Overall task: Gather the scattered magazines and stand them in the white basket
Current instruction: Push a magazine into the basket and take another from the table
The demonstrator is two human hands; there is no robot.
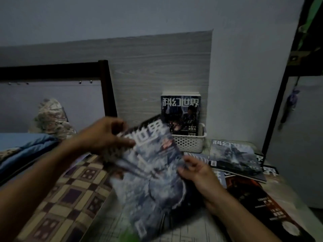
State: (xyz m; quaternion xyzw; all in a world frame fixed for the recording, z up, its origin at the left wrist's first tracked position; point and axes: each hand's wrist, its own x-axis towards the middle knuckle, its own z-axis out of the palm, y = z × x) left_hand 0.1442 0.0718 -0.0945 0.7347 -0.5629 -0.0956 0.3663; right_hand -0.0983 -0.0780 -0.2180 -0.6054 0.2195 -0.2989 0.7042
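A white perforated basket [189, 143] stands against the wall with magazines [180, 113] upright in it. In front of it I hold a blurred grey-blue magazine [152, 173], tilted, with more copies beneath it. My left hand [106, 135] grips its top left corner. My right hand [197, 170] holds its right edge, fingers partly spread. Several more magazines lie flat to the right: a grey-blue one [234, 158] on top of others, and a dark red one [262, 203] nearer me.
A checkered blanket [70, 194] and blue bedding [26, 145] lie to the left. A dark bed frame post [108, 89] rises behind my left hand. Another dark frame upright [274, 109] stands at the right. The wood-grain panel [157, 67] backs the basket.
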